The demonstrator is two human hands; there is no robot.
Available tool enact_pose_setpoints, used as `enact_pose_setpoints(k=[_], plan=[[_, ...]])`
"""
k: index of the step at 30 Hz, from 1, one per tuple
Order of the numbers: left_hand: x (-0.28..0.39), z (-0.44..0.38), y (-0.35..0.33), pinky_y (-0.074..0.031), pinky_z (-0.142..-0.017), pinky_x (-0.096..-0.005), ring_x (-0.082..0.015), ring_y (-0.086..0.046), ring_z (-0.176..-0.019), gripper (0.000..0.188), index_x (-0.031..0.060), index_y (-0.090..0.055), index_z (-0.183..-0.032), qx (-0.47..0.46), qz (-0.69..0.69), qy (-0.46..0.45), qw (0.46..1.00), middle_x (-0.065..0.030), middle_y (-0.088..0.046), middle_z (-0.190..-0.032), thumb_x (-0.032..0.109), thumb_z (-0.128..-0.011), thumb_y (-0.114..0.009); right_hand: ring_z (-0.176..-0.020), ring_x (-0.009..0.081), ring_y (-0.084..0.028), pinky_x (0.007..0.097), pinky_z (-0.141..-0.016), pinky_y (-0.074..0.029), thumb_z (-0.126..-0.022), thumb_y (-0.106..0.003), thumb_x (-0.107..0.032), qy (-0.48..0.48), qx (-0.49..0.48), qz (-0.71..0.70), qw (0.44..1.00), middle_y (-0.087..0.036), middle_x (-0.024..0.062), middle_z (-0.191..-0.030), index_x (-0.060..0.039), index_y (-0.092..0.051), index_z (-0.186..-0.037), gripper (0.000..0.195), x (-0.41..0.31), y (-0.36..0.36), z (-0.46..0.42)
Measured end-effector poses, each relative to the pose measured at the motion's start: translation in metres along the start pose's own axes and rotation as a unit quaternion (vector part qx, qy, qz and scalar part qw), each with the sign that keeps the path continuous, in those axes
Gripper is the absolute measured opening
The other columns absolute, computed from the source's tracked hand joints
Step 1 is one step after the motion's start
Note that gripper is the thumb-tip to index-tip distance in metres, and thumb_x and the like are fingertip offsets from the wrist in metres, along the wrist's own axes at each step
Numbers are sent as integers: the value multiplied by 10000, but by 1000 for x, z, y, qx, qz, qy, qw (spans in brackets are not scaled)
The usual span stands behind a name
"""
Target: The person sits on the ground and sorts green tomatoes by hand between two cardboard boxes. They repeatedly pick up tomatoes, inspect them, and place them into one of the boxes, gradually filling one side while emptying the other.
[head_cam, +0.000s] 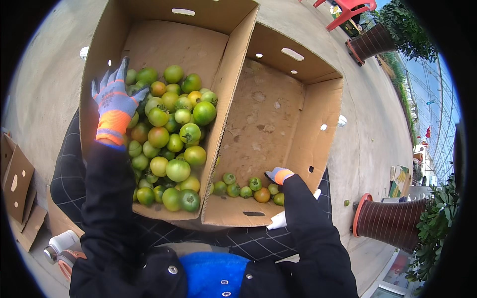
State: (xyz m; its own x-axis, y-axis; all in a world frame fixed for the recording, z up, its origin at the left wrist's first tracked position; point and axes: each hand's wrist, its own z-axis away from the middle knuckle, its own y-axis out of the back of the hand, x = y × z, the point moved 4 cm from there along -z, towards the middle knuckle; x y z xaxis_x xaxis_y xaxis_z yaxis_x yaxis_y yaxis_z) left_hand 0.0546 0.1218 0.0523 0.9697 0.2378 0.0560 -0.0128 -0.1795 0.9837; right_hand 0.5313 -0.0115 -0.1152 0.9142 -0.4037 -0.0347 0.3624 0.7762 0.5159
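Observation:
Two cardboard boxes stand side by side before me. Green and partly orange tomatoes [178, 170] are heaped in the left box [223, 89]. My left hand [116, 93], in a grey glove with an orange cuff, has its fingers spread at that box's left side, by the tomatoes' edge, holding nothing. In the right box [320, 108], a few rows of tomatoes [262, 195] lie along the near end. Just above them is my right hand [279, 175], gloved alike; its fingers are largely hidden, and whether it holds a tomato cannot be seen.
Folded cardboard boxes [16, 182] and a white bottle [63, 242] are at the lower left. Plant pots [391, 221], a red plastic chair [350, 11] and a carton with a banana picture [400, 182] stand at the right. One small green tomato [346, 202] lies on the floor.

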Motion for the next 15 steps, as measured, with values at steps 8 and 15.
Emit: enact_pose_setpoints(k=[8, 15], plan=[[-9, -2, -11, -161, -1122, -507, -238, -340, -1357, 822, 255, -333, -1450, 86, 37, -34, 995, -36, -472, -1391, 560, -761, -661, -1259, 346, -457, 387, -1047, -351, -912, -387, -507, -68, 62, 80, 993, -510, 238, -1309, -12, -560, -1250, 624, -3, 48, 34], [-8, -6, -18, -167, -1124, -501, -241, -366, -1340, 793, 261, -364, -1435, 129, 58, -59, 988, -55, -476, -1389, 572, -764, -651, -1188, 327, -510, 402, -1007, -379, -907, -356, -581, 17, -84, 209, 974, -537, 203, -1280, -47, -549, -1279, 678, 17, -14, -16]])
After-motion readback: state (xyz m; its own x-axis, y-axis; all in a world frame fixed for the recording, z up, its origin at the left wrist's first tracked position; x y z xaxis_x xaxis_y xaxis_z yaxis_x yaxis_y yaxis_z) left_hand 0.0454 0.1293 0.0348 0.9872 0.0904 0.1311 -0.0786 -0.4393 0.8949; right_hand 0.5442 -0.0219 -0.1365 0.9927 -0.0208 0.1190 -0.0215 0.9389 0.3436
